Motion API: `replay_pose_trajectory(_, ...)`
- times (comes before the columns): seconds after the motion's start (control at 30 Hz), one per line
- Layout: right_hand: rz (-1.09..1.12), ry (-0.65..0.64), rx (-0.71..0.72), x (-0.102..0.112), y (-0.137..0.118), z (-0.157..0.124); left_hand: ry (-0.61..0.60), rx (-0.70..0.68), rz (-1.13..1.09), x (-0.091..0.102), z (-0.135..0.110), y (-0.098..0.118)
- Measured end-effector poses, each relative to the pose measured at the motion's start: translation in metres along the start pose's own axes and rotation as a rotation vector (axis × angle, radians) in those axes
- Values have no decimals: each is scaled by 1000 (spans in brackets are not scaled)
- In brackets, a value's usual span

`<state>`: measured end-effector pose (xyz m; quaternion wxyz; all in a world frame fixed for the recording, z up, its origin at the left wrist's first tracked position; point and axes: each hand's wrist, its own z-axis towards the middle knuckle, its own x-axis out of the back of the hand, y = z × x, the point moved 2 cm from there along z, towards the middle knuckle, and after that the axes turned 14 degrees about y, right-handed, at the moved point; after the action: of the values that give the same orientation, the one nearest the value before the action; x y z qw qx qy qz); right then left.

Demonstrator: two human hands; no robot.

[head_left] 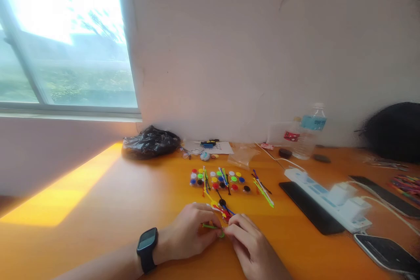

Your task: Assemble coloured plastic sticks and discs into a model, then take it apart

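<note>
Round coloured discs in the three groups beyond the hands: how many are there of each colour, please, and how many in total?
Red discs: 3
Yellow discs: 3
White discs: 3
Green discs: 3
Blue discs: 3
Black discs: 3
Total: 18

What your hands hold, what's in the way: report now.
Left hand pinching green stick. Right hand alongside, grip hidden. Green disc partly covered by fingers. Red piece close beyond, apparently not blocking.
</note>
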<state>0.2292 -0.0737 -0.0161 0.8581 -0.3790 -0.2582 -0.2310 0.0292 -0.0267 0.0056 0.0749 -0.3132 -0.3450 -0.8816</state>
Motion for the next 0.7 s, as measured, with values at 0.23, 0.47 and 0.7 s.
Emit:
replay_pose_trajectory(0.23,-4,-11,34,-3,1,0,-11,-40,-40,-5,-2,-6)
replay_pose_trajectory(0.47,1,-14,18,-3,2,0,-7,-13,-33,-7,-3,-9)
replay_pose_trajectory(0.7,15,-38,-8,-2,0,1,-28,34,-17,-6,-3,-6)
